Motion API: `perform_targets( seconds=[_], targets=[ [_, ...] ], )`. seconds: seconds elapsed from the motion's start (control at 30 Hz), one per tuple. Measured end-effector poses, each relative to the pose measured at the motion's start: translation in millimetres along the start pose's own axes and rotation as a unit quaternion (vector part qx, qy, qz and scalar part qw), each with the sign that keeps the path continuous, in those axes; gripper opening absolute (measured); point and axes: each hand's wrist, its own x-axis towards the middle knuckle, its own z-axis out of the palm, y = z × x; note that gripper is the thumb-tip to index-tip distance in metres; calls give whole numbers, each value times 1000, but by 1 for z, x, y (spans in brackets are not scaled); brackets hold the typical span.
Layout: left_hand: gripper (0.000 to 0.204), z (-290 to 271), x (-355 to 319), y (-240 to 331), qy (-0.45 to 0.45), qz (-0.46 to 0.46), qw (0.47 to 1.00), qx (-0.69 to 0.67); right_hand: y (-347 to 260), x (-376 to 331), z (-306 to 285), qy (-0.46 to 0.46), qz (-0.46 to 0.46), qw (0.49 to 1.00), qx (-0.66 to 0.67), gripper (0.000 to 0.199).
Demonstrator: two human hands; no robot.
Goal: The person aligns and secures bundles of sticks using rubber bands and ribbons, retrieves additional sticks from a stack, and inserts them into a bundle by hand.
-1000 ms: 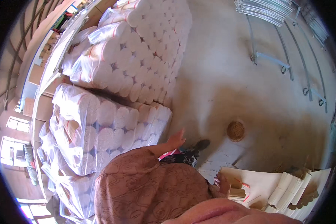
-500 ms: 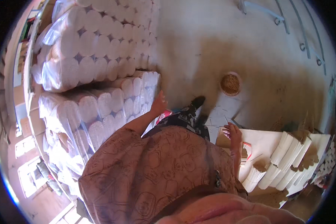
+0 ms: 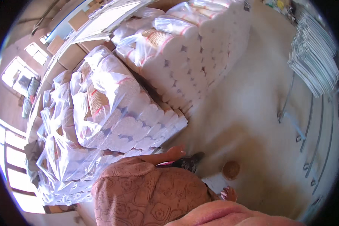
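Head view showed the left hand [image 3: 176, 152] reaching, grip released and empty, just beside the clear plastic-wrapped stack of white rolls [image 3: 116, 113]; the right hand's [image 3: 228, 194] grip I couldn't tell.

I see the clear plastic bags of white paper rolls [image 3: 132, 113] stacked high, tilted, beside my left hand [image 3: 176, 152].

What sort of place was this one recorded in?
Probably a storeroom or small packing workshop: tall stacks of plastic-wrapped white rolls, loose clear bags of them, cardboard boxes behind, and a bare concrete floor.
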Motion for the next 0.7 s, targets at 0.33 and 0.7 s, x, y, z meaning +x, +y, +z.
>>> perform_targets(
  seconds=[0.33,0.7],
  targets=[
    [70,-188,68,106,164,148,974,-51,-125,121,61,-35,-170,956,-237,32],
    [68,-323,19,139,300,187,907,-230,-398,92,302,-94,-431,762,-473,37]
  ],
)
